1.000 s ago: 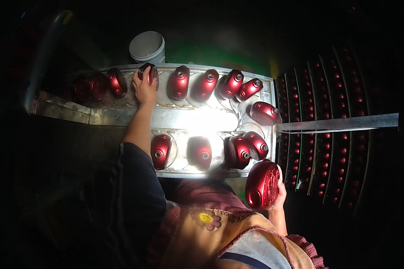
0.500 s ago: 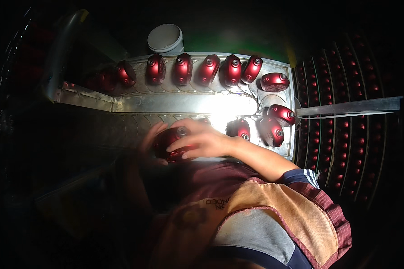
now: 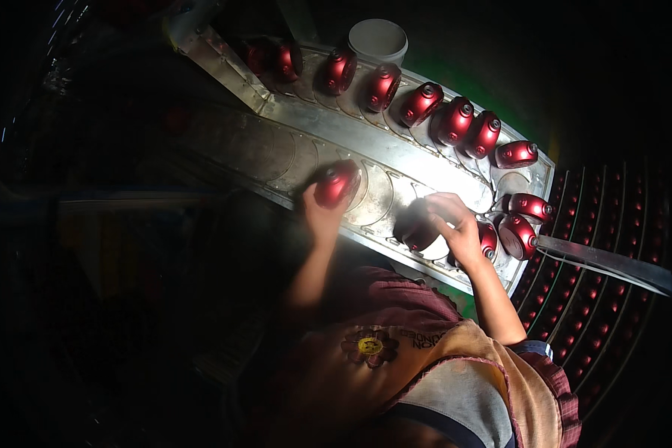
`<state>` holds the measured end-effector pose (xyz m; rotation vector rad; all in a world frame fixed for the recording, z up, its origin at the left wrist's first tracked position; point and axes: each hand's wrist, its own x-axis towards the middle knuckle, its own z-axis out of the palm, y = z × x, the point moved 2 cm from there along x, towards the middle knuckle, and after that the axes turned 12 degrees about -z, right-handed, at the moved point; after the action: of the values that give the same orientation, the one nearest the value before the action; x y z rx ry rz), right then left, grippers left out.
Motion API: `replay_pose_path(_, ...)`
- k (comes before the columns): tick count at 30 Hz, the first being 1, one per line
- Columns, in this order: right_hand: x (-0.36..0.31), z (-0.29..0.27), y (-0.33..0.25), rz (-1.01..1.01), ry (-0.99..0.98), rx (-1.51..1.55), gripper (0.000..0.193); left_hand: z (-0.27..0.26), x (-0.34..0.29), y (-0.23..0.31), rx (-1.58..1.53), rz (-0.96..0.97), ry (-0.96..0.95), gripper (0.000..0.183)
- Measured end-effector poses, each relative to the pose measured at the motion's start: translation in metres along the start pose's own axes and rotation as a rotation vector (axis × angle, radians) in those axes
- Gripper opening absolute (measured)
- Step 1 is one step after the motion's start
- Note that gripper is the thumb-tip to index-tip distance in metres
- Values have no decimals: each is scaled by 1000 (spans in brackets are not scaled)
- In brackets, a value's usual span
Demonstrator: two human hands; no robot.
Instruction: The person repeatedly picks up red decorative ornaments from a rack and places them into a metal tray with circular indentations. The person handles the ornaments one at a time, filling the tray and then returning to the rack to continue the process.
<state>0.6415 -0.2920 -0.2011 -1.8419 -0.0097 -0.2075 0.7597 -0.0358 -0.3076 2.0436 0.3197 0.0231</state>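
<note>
My left hand (image 3: 322, 216) is closed on a red metallic bottle (image 3: 338, 184), a rounded flask shape, over the near lane of the metal conveyor (image 3: 285, 158). To its right, my right hand (image 3: 458, 226) grips a second bottle (image 3: 418, 230), which sits in shadow with its dark side toward me. My fingers hide part of that bottle's top. Just right of this hand stands another red bottle (image 3: 487, 240), partly covered by the wrist. Farther right, two more red bottles lean close together at the conveyor's end, one of them the tilted bottle (image 3: 517, 236).
Several red bottles stand along the far lane, such as one bottle (image 3: 422, 104). A white bucket (image 3: 378, 41) is behind it. A metal bar (image 3: 605, 263) juts from the right end, over racks (image 3: 575, 321) of many red pieces. A metal frame (image 3: 224, 67) crosses at the left.
My hands were together around one bottle; now they are apart, each on its own bottle. The view has turned, so the conveyor slants down to the right.
</note>
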Motion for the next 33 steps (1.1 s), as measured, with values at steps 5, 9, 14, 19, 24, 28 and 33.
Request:
replay_pose_path(5, -121, -48, 18, 129, 176, -48, 27, 40, -38, -25, 131, 14, 111, 77)
replay_pose_path(9, -225, -80, 28, 157, 368, 40, 29, 49, -73, -38, 302, 318, 201, 84)
replay_pose_path(14, -382, -142, 32, 174, 632, 118, 26, 53, -199, -64, -143, 163, 28, 44)
replay_pose_path(19, -514, -195, 19, 170, 896, 48, 28, 143, -379, -21, -143, -76, -923, 13)
replay_pose_path(24, -599, -232, -7, 46, 1142, -29, 29, 234, -519, 69, -40, 109, -1652, 9)
replay_pose_path(28, -664, -258, -46, 45, 1286, -197, 29, 296, -588, 148, -137, 226, -1791, 10)
replay_pose_path(33, -761, -314, -140, 78, 1399, -661, 29, 362, -681, 273, -266, 484, -1881, 14)
